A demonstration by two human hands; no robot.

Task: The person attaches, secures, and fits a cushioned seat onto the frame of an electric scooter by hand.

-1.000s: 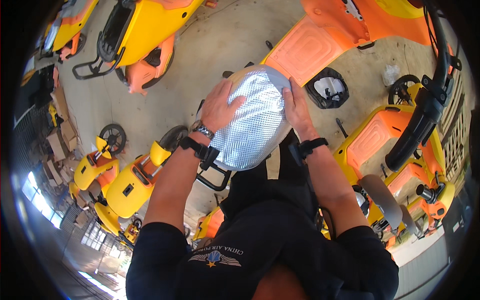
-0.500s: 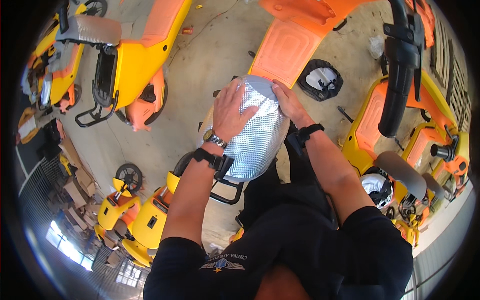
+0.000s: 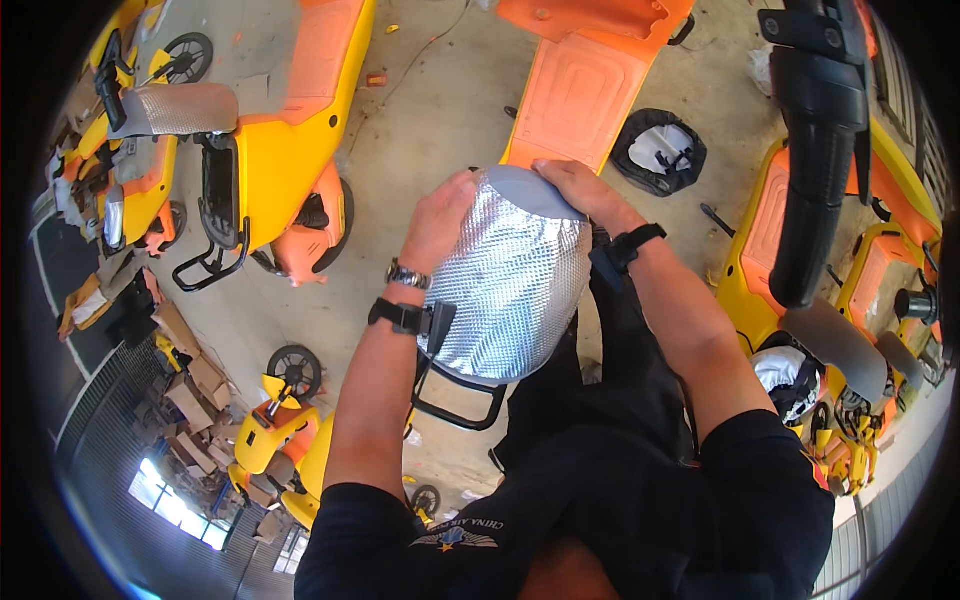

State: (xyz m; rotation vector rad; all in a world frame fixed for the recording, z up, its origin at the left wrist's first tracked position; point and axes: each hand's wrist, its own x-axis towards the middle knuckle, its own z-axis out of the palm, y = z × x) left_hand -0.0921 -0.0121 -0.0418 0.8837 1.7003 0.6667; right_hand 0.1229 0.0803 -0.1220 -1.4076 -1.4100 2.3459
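Silver cover: a rounded, quilted foil-like sheet (image 3: 510,290) over the seat form of the scooter just below the chest, its broad face upward, behind the orange footboard (image 3: 580,95) and above the black rear rail (image 3: 462,408).
Grey panel: a smooth, matt patch (image 3: 528,195) at the front end, meeting the foil in a curved line.
Left hand: on the front left edge (image 3: 440,222), fingers bent around the rim and partly hidden — whether they pinch the cover or only press it, I cannot tell.
Right hand: at the front right corner (image 3: 592,195), fingers laid along the edge of the grey panel; the undersides are out of sight, so how firmly they close cannot be told.
Weight and give: the cover itself is probably light and pliable, while the shape under it looks fuller and firmer.
Surface: the foil likely slides under dry fingertips and may crease or scuff if dragged; the grey panel probably gives better friction.
Best hold: the rim — both front corners at once, fingers tucked under the edge and palms flat, rather than a pinch of the shiny middle.
Floor nearby: a black-rimmed, pale-centred cover (image 3: 660,152) lies right of the footboard.
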